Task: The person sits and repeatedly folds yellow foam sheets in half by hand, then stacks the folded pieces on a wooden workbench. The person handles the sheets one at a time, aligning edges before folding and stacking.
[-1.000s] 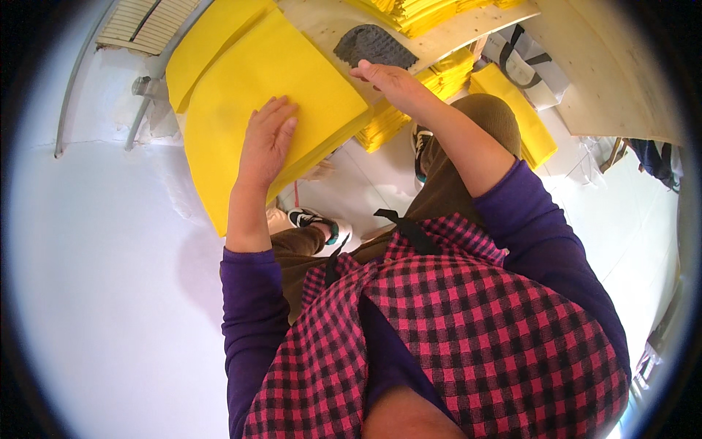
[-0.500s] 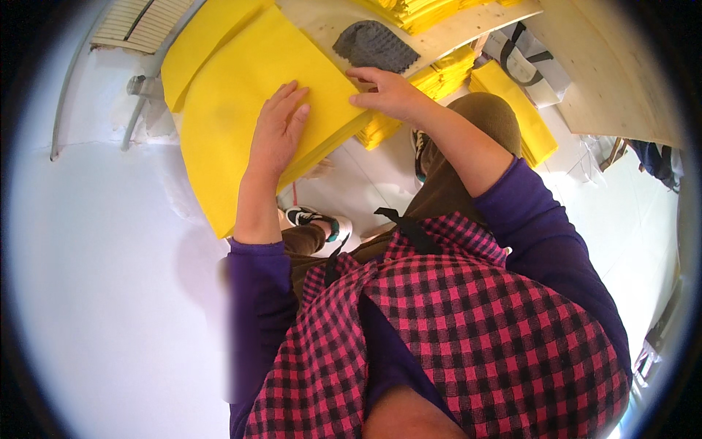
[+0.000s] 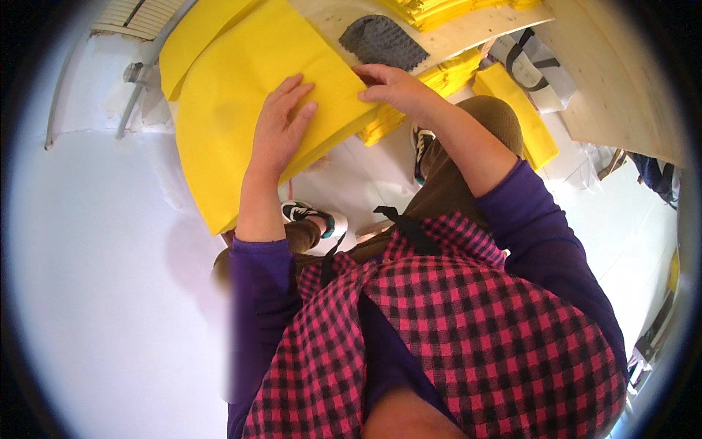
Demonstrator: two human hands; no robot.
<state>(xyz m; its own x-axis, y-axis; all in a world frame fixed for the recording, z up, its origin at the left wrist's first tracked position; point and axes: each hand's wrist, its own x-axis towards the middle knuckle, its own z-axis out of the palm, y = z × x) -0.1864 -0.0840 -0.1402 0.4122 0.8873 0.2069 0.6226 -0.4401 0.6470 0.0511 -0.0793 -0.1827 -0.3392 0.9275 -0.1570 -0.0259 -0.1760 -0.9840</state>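
Observation:
A stack of flat yellow sheets, fabric-like [image 3: 241, 117], lies on the wooden table at the upper left, its near edge hanging past the tabletop. Flat on top of it rests my left hand [image 3: 281, 128], fingers stretched and thumb a little apart. At the stack's right edge is my right hand [image 3: 398, 91], thumb and forefinger spread, fingertips touching the corner. Its other fingers are partly hidden. Just beyond that hand sits a dark grey textured cloth [image 3: 383, 41].
More yellow sheets [image 3: 453, 11] are piled at the table's far side. Below the tabletop are folded yellow bundles [image 3: 515, 113] and a white bag with black handles [image 3: 537, 69]. A wooden panel [image 3: 621, 73] stands at right; a white wall [image 3: 95, 256] is at left.
Both hands stay almost where they were on the yellow stack. The view has shifted slightly; my right hand's fingers look a little more bent at the edge.

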